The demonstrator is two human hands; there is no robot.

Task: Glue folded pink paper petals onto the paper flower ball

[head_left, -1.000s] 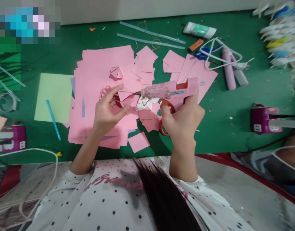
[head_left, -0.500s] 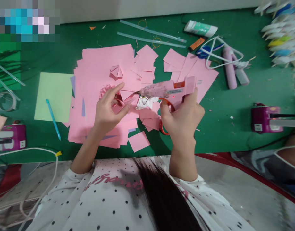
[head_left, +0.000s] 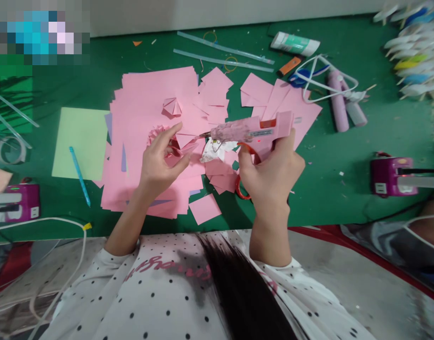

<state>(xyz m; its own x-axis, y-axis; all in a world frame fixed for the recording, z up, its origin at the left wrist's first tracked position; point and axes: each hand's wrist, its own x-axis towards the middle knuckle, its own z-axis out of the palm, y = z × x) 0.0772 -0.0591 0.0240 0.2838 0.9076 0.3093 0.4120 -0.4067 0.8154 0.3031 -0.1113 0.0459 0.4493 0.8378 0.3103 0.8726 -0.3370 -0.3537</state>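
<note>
My left hand (head_left: pixel 160 163) is closed around a folded pink paper piece (head_left: pixel 184 140), whose pointed flaps stick out to the right between thumb and fingers. A ruffled pink paper shape (head_left: pixel 156 134) shows behind that hand; whether it joins the held piece I cannot tell. My right hand (head_left: pixel 273 170) grips a pink hot glue gun (head_left: pixel 238 130), its nozzle pointing left at the tip of the folded piece. Beneath the nozzle lies a crumpled white scrap (head_left: pixel 219 148). Another folded pink paper piece (head_left: pixel 172 107) rests on the stack of pink sheets (head_left: pixel 156 85).
Pink paper squares (head_left: pixel 204 208) lie around the stack. Clear glue sticks (head_left: pixel 224 59), a cardboard tube (head_left: pixel 295 44) and an orange lighter (head_left: pixel 288 66) are at the back. On the left, a blue pen (head_left: pixel 79 174) crosses green paper (head_left: pixel 80 123). Purple power boxes (head_left: pixel 390 175) stand at the sides.
The glue gun and my right hand have shifted slightly right, drawing the nozzle back toward the tip of the folded paper. My left hand keeps its hold, nearly still.
</note>
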